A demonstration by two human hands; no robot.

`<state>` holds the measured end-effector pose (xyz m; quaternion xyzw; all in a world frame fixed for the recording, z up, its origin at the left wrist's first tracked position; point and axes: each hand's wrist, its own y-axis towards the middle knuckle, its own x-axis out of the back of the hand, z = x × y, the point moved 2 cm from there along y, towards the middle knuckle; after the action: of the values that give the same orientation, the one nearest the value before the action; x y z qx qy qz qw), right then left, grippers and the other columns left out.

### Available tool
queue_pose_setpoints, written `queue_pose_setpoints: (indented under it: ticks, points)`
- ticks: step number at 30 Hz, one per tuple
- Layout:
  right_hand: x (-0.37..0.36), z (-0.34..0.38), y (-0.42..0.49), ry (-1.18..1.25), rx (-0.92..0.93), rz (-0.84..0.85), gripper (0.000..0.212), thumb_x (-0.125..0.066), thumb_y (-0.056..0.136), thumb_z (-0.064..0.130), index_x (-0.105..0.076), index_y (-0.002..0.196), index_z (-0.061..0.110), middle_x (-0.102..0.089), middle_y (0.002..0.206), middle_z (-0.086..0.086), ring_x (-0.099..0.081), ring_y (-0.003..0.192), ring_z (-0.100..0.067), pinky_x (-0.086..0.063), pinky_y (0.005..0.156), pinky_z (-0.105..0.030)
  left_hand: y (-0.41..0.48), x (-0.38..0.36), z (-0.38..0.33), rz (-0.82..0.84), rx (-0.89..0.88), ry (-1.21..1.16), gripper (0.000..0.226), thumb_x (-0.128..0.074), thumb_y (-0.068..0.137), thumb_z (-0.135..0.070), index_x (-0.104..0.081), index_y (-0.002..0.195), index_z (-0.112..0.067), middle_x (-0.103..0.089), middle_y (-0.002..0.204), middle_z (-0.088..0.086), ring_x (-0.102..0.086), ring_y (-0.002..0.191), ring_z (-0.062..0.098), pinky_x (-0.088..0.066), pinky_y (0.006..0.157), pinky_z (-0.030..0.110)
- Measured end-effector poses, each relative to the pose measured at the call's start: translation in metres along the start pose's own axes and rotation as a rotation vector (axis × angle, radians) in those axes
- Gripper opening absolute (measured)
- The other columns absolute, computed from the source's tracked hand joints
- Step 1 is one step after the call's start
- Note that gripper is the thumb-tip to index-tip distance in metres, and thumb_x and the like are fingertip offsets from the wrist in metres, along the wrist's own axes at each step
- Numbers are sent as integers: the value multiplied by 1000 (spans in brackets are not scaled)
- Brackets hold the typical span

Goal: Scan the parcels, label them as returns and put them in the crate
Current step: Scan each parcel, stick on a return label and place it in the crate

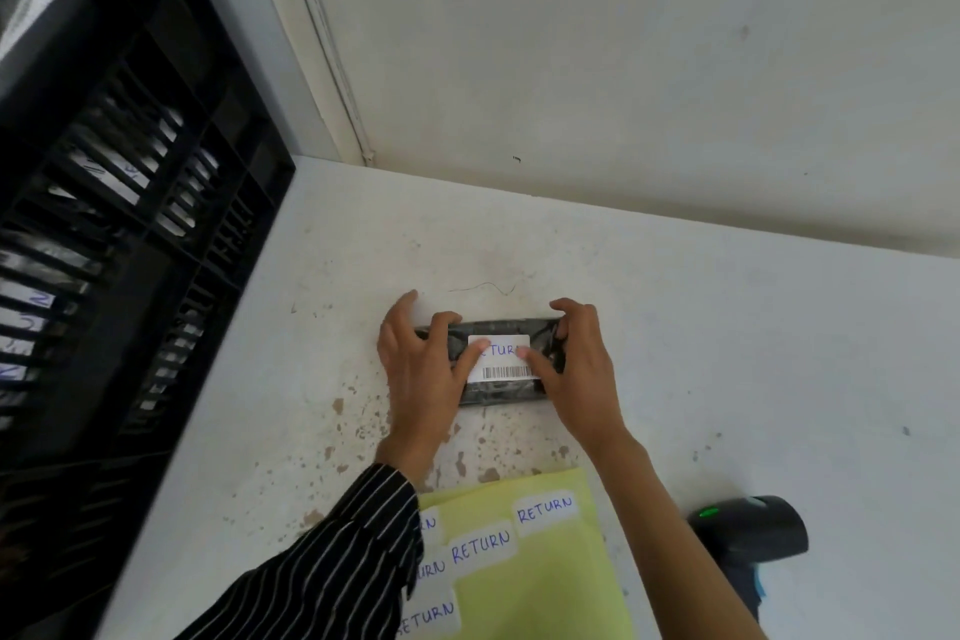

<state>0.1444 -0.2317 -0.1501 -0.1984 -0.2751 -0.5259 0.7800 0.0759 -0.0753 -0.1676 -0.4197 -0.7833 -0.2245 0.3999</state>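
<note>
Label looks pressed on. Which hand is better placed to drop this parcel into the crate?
Left, probably. The left hand holds the parcel by its left end, on the side where the crate stands. The right hand is at the far end, nearer the scanner.

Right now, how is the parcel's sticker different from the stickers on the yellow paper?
The parcel sticker is pressed onto the black parcel by the left hand and right hand; the sheet stickers lie on yellow paper. The parcel sticker sits above a barcode; the sheet stickers have none. Both say RETURN in blue.
</note>
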Motion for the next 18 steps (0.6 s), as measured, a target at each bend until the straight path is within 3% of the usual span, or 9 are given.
queue_pose_setpoints:
  ticks: [2, 4, 9, 11, 13, 16, 18]
  points:
    - [4, -3, -2, 39, 16, 55, 52, -73, 82, 19, -42, 123, 15, -36, 93, 17, -47, 76, 2, -40, 61, -8, 3, 2, 8, 179, -61, -55, 50, -69, 78, -46, -61, 117, -16, -35, 140, 14, -30, 130, 29, -31, 106, 43]
    - [3, -3, 0, -7, 18, 44, 44, -68, 86, 17, -44, 122, 12, -37, 95, 17, -48, 77, 1, -39, 61, -9, 6, 5, 12, 220, -100, -66, 45, -66, 83, -42, -59, 120, -17, -37, 139, 9, -32, 129, 25, -28, 107, 37]
    - [-7, 6, 4, -78, -57, -70, 25, -54, 94, 12, -48, 118, 6, -44, 104, 6, -53, 86, -14, -43, 69, -24, 6, 5, 5, 111, -52, -92, 26, -58, 92, -30, -65, 112, -14, -45, 131, 11, -39, 122, 27, -28, 105, 38]
    - [-5, 7, 4, -80, -36, -63, 22, -54, 93, 11, -49, 115, 5, -45, 103, 3, -50, 78, -8, -39, 65, -18, 5, 6, 4, 140, -39, -95, 30, -57, 92, -30, -62, 117, -13, -41, 134, 13, -35, 126, 28, -28, 106, 38]
    - [4, 8, 1, -19, -40, -85, 21, -56, 92, 7, -51, 113, 4, -47, 101, -1, -49, 74, -6, -39, 66, -21, 2, 10, 1, 120, 8, -90, 43, -57, 92, -34, -52, 128, -12, -33, 139, 16, -30, 129, 28, -30, 106, 39]
    - [14, -2, -12, -131, -95, -244, 33, -63, 88, 9, -53, 119, 4, -49, 114, -9, -52, 93, -16, -40, 84, -32, -10, 20, -2, -14, 163, -65, 63, -62, 88, -40, -40, 135, -3, -36, 135, 18, -34, 121, 28, -36, 97, 37]
    - [15, -13, -25, -141, -242, -273, 46, -65, 88, 18, -50, 129, 2, -45, 125, -14, -49, 108, -24, -37, 95, -39, -21, 24, -3, -25, 252, -84, 58, -60, 89, -39, -44, 131, -2, -40, 127, 16, -38, 113, 25, -40, 87, 32]
